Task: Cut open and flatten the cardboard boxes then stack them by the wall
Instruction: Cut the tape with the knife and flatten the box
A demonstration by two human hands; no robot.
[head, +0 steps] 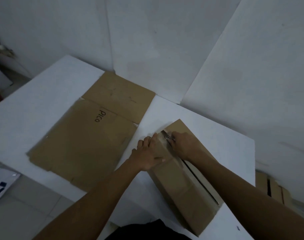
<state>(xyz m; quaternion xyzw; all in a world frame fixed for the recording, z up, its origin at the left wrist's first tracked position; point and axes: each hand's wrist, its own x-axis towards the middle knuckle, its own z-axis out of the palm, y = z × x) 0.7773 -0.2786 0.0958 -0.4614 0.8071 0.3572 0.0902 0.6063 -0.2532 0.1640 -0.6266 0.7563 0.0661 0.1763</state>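
The right hand (184, 144) was curled round a small cutter (167, 137), whose tip sat in the top seam of the box (180, 187). Just left of that grip, the left hand (147, 155) pressed straight fingers on the box's top. Behind the grip the seam gaped open. Farther left, flattened cardboard (82, 144) marked PICO lay on the white table (44, 94), reaching the wall (147, 40).

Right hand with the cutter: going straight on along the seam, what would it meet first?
Probably only the last seam of the box, then bare table; the left hand lies close beside that line.
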